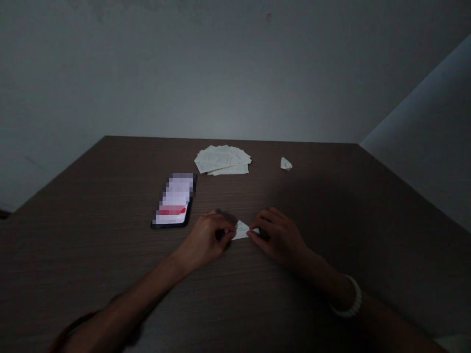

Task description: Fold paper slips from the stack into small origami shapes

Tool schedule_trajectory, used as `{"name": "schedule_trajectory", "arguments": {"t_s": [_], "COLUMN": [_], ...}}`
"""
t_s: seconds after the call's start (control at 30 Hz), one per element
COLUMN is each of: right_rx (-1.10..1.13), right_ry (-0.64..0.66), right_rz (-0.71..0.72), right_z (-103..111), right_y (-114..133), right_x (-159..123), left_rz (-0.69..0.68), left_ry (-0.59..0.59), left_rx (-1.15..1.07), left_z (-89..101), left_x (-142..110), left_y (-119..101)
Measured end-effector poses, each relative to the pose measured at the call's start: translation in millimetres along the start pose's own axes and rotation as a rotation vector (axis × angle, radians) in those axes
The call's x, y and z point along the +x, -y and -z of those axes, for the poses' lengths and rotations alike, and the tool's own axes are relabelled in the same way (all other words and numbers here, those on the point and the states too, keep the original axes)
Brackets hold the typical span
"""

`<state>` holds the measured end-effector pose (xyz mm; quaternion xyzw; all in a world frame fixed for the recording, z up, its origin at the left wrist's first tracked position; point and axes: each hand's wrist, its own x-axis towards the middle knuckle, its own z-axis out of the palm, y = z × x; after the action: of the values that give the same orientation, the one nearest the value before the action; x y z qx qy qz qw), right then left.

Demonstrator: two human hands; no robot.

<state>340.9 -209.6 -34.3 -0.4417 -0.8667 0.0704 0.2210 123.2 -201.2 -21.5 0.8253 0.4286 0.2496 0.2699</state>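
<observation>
A small folded piece of white paper [241,229] with faint print lies low over the table, between my two hands. My left hand [211,234] pinches its left edge between thumb and fingers. On the opposite side, my right hand [276,234] grips the right edge in the same way, and a bit of white shows behind those fingertips. The paper comes to a point at its top. Part of it is hidden by my fingers.
A lit phone [174,200] lies screen up to the left of my hands. Farther back is a fanned pile of printed paper sheets [222,159]. A small folded paper piece [286,163] sits to its right. The brown table [110,206] meets a wall behind.
</observation>
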Motion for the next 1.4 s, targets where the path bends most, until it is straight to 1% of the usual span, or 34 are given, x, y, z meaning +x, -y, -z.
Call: {"name": "schedule_trajectory", "arguments": {"t_s": [0.17,0.27,0.37,0.47,0.57,0.67,0.87,1.1,1.27,1.4], "right_rx": [-0.009,-0.036,-0.052,-0.057,-0.084,-0.105,-0.06,0.062,0.116,0.142], "right_ry": [0.009,-0.01,-0.02,0.015,0.071,0.092,0.085,0.057,0.053,0.068], "right_rz": [0.001,0.027,0.133,0.267,0.313,0.327,0.29,0.135,0.082,0.052], "right_z": [-0.3,0.6,0.1,-1.5,-1.8,-0.8,-1.0,-2.6,-2.5,-2.3], "right_y": [-1.0,-0.6,-1.5,-4.3,-7.3,-9.5,-10.5,-9.3,-7.7,-5.6], "right_x": [-0.9,-1.3,-1.4,-1.5,-1.4,-1.2,-0.4,2.1,3.4,5.3], "left_rz": [-0.027,-0.051,-0.074,-0.092,-0.1,-0.108,-0.117,-0.121,-0.119,-0.122], "left_ry": [0.001,-0.008,-0.006,0.019,0.03,0.025,0.018,0.002,0.0,-0.025], "left_rx": [0.029,0.04,0.04,0.036,0.04,0.048,0.049,0.071,0.085,0.036], "left_z": [0.1,-0.8,-0.8,-0.4,-0.9,-1.8,-2.1,-1.0,-3.3,-4.7], "left_x": [-3.3,-4.4,-4.9,-5.3,-5.7,-6.2,-7.0,-8.6,-9.1,-6.6], "left_y": [4.5,7.2,10.0,12.7,14.2,14.2,12.0,8.0,7.2,5.7]}}
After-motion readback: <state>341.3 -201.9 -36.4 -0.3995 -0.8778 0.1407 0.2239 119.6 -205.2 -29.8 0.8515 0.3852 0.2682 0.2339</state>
